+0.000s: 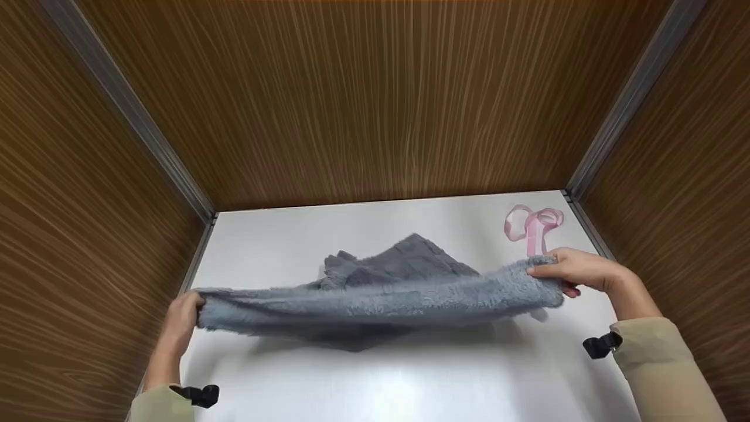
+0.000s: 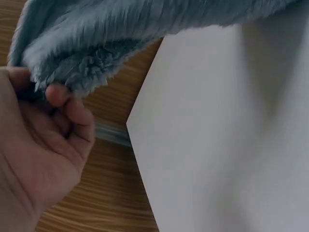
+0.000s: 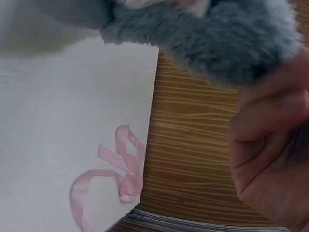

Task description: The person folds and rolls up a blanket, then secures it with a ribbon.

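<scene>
A long strip of fluffy blue-grey cloth (image 1: 387, 305) is stretched sideways above the white table. My left hand (image 1: 180, 319) pinches its left end; in the left wrist view the thumb and fingers (image 2: 72, 108) close on a fuzzy corner. At the other end my right hand (image 1: 580, 271) grips the cloth, thumb on top. Beneath and behind the strip lies a darker grey crumpled fabric (image 1: 410, 258), partly hidden by it; whether the two are one piece I cannot tell. In the right wrist view the fluffy end (image 3: 227, 43) hangs beside the curled fingers.
A looped pink ribbon (image 1: 534, 225) lies on the white table (image 1: 281, 228) at the far right, just beyond my right hand. Brown wood-grain panels (image 1: 387, 105) wall in the back and both sides, with grey metal strips (image 1: 135, 111) at the corners.
</scene>
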The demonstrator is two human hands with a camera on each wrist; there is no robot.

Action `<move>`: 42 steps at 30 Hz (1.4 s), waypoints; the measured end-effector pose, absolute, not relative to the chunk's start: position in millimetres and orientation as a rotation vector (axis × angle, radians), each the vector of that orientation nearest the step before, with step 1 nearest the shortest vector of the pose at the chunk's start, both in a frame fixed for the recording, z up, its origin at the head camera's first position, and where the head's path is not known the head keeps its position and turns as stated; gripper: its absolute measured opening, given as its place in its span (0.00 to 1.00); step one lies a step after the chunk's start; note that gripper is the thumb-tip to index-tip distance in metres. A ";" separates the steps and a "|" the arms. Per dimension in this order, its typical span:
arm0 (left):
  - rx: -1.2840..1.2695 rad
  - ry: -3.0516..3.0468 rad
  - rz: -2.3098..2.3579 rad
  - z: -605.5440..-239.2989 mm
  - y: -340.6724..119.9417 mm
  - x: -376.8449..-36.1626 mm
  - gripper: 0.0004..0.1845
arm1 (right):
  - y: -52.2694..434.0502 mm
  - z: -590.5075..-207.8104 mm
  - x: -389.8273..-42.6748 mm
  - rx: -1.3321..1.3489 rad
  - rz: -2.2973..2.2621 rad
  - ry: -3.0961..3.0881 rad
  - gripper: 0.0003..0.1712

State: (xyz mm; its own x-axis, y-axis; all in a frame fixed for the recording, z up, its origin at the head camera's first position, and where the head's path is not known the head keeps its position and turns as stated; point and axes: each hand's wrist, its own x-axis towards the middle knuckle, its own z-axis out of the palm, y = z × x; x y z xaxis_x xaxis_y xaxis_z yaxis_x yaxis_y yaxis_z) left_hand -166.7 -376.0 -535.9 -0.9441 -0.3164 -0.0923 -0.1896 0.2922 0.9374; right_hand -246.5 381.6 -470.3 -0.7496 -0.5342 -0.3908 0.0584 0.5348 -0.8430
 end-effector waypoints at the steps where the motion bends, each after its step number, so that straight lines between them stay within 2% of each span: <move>1: 0.475 -2.498 -1.698 -536.4 -378.6 -164.9 0.11 | 382.2 -472.5 -245.6 -0.392 -1.208 2.124 0.22; 5: 0.474 -2.614 -1.626 -538.8 -384.2 -160.9 0.10 | 382.6 -480.9 -244.4 -0.409 -1.245 2.091 0.21; 9: 0.509 -2.664 -1.725 -539.6 -384.1 -164.6 0.11 | 374.3 -491.0 -249.3 -0.299 -1.237 2.136 0.18; 15: 0.395 -2.737 -1.902 -524.0 -373.3 -195.8 0.23 | 353.8 -488.6 -282.7 -0.166 -1.229 2.338 0.19; 22: 0.502 -2.285 -1.795 -454.3 -349.2 -256.8 0.27 | 325.5 -421.4 -339.2 0.020 -1.741 2.526 0.21; 25: 0.511 -1.998 -1.823 -416.3 -344.1 -273.7 0.24 | 316.2 -383.9 -349.6 0.059 -2.049 2.537 0.16; 28: 0.372 -1.603 -1.947 -379.7 -340.5 -283.6 0.18 | 306.3 -347.0 -348.6 0.069 -2.399 2.422 0.12; 31: 0.120 -1.117 -2.095 -348.5 -336.3 -288.2 0.13 | 293.7 -316.1 -341.0 -0.024 -2.762 2.253 0.11; 36: -0.163 -0.759 -2.071 -315.4 -335.8 -284.3 0.12 | 273.1 -283.2 -320.6 -0.409 -3.150 2.101 0.12; 39: -0.177 -0.775 -2.064 -318.1 -341.6 -279.6 0.12 | 263.9 -279.7 -304.7 -0.649 -3.147 2.239 0.13; 42: -0.138 -0.876 -2.060 -339.8 -350.6 -275.2 0.13 | 258.2 -292.8 -290.7 -0.848 -2.995 2.520 0.12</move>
State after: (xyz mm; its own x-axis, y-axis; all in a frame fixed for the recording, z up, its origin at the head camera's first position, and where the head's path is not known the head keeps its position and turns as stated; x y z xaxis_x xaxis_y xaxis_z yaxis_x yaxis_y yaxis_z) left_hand -275.2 -350.6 -339.8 -0.6167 -0.6796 0.3972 0.7576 -0.3753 0.5341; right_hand -290.7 258.2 -292.8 -0.5761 0.3486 0.7393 -0.7881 0.0031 -0.6156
